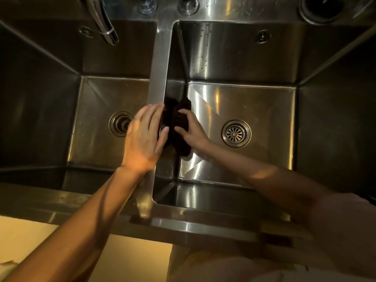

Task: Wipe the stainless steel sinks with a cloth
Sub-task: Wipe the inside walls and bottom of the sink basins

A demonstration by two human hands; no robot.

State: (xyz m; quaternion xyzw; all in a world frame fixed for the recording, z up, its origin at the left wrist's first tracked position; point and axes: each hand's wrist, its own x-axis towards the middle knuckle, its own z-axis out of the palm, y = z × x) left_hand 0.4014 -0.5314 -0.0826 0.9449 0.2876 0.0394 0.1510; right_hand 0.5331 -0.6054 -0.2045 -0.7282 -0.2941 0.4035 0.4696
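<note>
A double stainless steel sink fills the view, with a left basin [95, 110] and a right basin [254, 106] split by a steel divider [160, 64]. A dark brown cloth [180, 121] is pressed against the divider's wall inside the right basin. My right hand [191, 131] is down in the right basin and grips this cloth. My left hand [144, 135] lies flat on top of the divider, fingers spread, with nothing in it. Its fingertips reach the cloth's edge.
Each basin has a round drain: left [120, 124], right [236, 133]. A chrome faucet spout [103, 23] hangs over the left basin's back. Two fittings [188, 5] and a dark round opening [319, 7] sit on the back ledge. A steel front rim [195, 226] borders a yellow counter front.
</note>
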